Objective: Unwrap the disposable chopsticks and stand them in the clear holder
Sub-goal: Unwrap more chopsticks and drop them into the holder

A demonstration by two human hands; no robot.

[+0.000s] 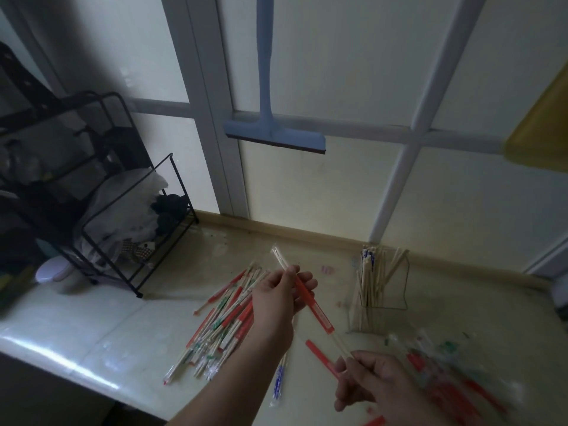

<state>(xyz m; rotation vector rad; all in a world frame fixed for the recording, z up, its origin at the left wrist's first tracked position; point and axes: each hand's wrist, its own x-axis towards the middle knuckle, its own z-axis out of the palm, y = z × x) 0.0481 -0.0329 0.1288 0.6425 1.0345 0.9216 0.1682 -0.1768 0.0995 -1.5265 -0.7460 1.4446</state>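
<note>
My left hand (278,298) pinches a red and clear wrapper (313,305) near its upper end, held above the counter. My right hand (372,385) grips the bare chopstick ends (341,344) that stick out of the wrapper's lower end. Under my left hand lies a pile of wrapped chopsticks (221,324), red and green printed. The clear holder (396,290) stands at the back right with several bare chopsticks upright in it, plus one blue-printed wrapped pair. A blue wrapped pair (278,379) lies by my left forearm.
Torn red and clear wrappers (451,373) lie heaped to the right of my right hand. A black wire rack (135,229) with bags and cloth stands at the left. A blue squeegee (270,130) hangs on the window behind. The counter's front edge (61,361) runs at lower left.
</note>
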